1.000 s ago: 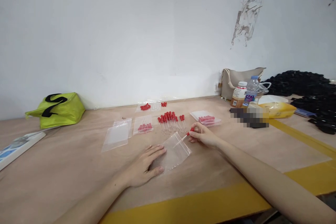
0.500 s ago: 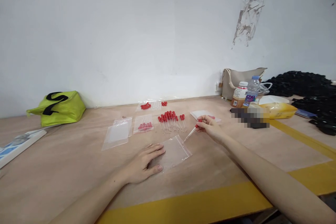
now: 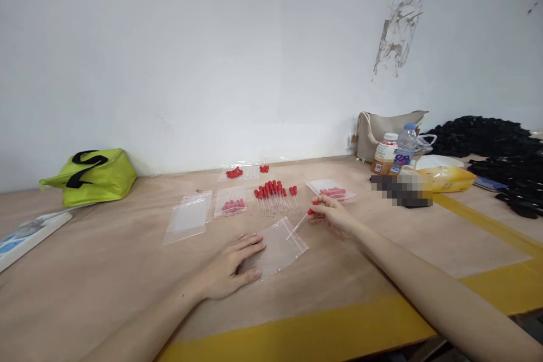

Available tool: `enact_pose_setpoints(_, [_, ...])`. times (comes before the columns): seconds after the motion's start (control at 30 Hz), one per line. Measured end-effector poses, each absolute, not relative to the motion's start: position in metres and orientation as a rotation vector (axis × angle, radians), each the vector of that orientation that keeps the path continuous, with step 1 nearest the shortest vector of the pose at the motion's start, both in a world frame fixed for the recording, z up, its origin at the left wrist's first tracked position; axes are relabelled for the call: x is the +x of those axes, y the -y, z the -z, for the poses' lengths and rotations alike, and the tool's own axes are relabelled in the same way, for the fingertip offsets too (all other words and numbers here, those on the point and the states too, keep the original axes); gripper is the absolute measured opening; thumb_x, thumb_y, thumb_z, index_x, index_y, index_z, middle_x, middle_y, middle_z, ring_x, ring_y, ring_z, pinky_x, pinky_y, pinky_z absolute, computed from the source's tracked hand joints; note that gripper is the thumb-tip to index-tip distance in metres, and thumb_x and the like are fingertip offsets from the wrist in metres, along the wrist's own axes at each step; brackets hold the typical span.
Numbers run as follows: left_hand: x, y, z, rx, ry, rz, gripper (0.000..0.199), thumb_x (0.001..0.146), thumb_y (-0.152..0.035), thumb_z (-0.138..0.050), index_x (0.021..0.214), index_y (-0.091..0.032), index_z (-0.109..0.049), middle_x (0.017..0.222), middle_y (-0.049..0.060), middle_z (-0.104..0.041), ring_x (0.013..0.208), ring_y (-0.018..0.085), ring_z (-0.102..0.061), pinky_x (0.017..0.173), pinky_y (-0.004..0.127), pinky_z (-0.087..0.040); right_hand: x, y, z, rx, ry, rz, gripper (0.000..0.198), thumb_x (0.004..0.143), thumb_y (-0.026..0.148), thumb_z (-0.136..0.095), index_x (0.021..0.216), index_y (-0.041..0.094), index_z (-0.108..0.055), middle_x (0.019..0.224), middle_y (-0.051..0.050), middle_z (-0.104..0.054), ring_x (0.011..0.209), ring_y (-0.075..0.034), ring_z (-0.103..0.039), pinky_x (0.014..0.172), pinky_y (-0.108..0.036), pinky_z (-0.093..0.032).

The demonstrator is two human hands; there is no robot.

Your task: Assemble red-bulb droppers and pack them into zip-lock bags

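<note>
A clear zip-lock bag lies flat on the table, its zip end toward the right. My left hand rests on its left side with the fingers spread. Between the fingertips of my right hand is a glass dropper, pinched by its red rubber bulb. Its thin tip points down and left over the zip end of the bag; whether it is inside the opening I cannot tell. Just behind the bag, several more red-bulbed droppers lie side by side.
Flat empty-looking bags lie at left. Bags with red bulbs lie behind, another bag stack at right. Further out are a green bag, a power strip, bottles, a tissue pack and a black heap.
My right hand has moved left and slightly toward me with the dropper, bringing its tip over the bag's zip end. My left hand stays on the bag.
</note>
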State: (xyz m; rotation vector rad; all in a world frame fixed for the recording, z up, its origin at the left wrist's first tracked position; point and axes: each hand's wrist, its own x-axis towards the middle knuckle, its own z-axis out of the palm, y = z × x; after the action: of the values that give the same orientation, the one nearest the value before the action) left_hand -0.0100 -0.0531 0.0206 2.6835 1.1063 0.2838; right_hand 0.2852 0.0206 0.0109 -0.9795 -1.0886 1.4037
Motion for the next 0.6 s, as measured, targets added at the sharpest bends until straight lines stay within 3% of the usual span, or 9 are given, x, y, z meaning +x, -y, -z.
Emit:
enact_pose_setpoints(0.13, [-0.009, 0.053, -0.021, 2.671, -1.092, -0.303, 0.052, 0.084, -0.046, -0.041, 0.132, -0.028, -0.031, 0.138, 0.004, -0.030, 0.126, 0.022, -0.028, 0.104, 0.044, -0.021, 0.283, -0.015, -0.006, -0.924, 1.246, -1.546, 0.029, 0.063, 0.021, -0.068, 0.082, 0.018, -0.046, 0.067, 0.002, -0.062, 0.056, -0.010, -0.060, 0.057, -0.024, -0.049])
enact_pose_setpoints(0.3, [-0.009, 0.051, -0.021, 2.651, -1.055, -0.351, 0.052, 0.084, -0.045, -0.044, 0.131, -0.028, -0.033, 0.138, 0.003, -0.032, 0.125, 0.024, -0.029, 0.103, 0.044, -0.023, 0.284, -0.011, -0.004, -0.938, 1.648, -1.602, 0.033, 0.060, 0.030, -0.071, 0.079, 0.015, -0.049, 0.064, 0.002, -0.061, 0.046, -0.007, -0.055, 0.038, -0.014, -0.037])
enact_pose_setpoints(0.4, [-0.009, 0.048, -0.021, 2.652, -1.031, -0.358, 0.052, 0.083, -0.044, -0.045, 0.131, -0.028, -0.033, 0.137, 0.003, -0.033, 0.125, 0.024, -0.029, 0.103, 0.044, -0.024, 0.277, -0.007, -0.002, -0.855, 1.668, -1.549, 0.032, 0.057, 0.029, -0.073, 0.074, 0.015, -0.050, 0.073, 0.001, -0.061, 0.045, -0.004, -0.051, 0.035, -0.013, -0.034])
enact_pose_setpoints(0.5, [-0.008, 0.046, -0.023, 2.664, -1.007, -0.335, 0.052, 0.084, -0.043, -0.044, 0.131, -0.027, -0.032, 0.137, 0.004, -0.033, 0.125, 0.023, -0.029, 0.103, 0.044, -0.023, 0.268, -0.004, 0.000, -0.737, 1.624, -1.576, 0.032, 0.056, 0.028, -0.073, 0.071, 0.016, -0.048, 0.089, -0.001, -0.060, 0.045, -0.003, -0.051, 0.036, -0.015, -0.037])
enact_pose_setpoints(0.6, [-0.006, 0.045, -0.024, 2.675, -0.995, -0.300, 0.052, 0.084, -0.043, -0.043, 0.132, -0.027, -0.031, 0.137, 0.004, -0.033, 0.126, 0.022, -0.028, 0.104, 0.044, -0.020, 0.262, -0.003, 0.003, -0.673, 1.663, -1.670, 0.032, 0.059, 0.029, -0.071, 0.074, 0.017, -0.045, 0.085, -0.001, -0.062, 0.050, -0.007, -0.056, 0.046, -0.021, -0.046])
